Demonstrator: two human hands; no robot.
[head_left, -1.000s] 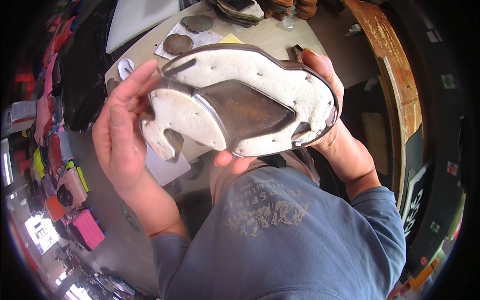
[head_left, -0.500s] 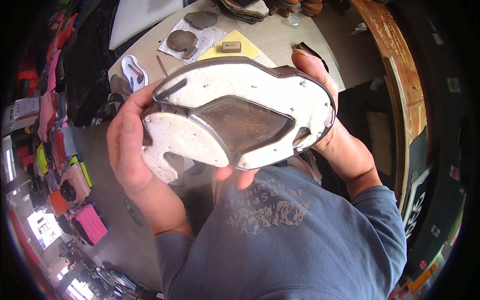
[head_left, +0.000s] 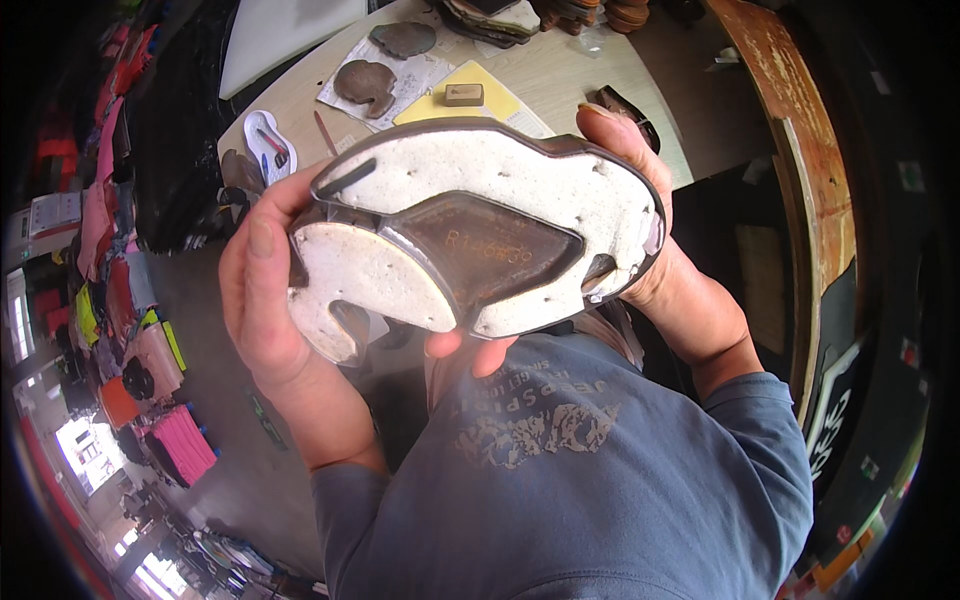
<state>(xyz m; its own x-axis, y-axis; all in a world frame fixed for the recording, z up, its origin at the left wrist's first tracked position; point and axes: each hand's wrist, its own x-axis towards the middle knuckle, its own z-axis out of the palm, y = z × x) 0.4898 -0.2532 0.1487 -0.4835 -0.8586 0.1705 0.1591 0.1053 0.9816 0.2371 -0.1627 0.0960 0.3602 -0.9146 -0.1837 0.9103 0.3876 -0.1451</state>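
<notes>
In front of my chest I hold a shoe-shaped cutting die (head_left: 480, 160) up over the table edge. Its dark metal rim follows a curved outline, and white foam with small holes fills it. A dark brown plate with faint orange marks shows in the middle gap. My left hand (head_left: 268, 310) grips the left end, thumb along the side. Around the right end closes my right hand (head_left: 672, 275), its thumb near the upper edge. Two fingertips show beneath the die's lower edge; which hand they belong to I cannot tell.
Beyond the die, the table (head_left: 580, 75) carries two brown cut pieces (head_left: 365, 85) on papers, a small block (head_left: 463, 95) on a yellow sheet and a white tray (head_left: 268, 140) with tools. Stacked dark pieces (head_left: 490, 20) lie farther back. A worn wooden board (head_left: 800, 110) stands right; coloured materials (head_left: 180, 440) pile left.
The die has shifted very slightly and tilted a little in my hands. My right thumb has moved slightly left. Both hands keep their hold.
</notes>
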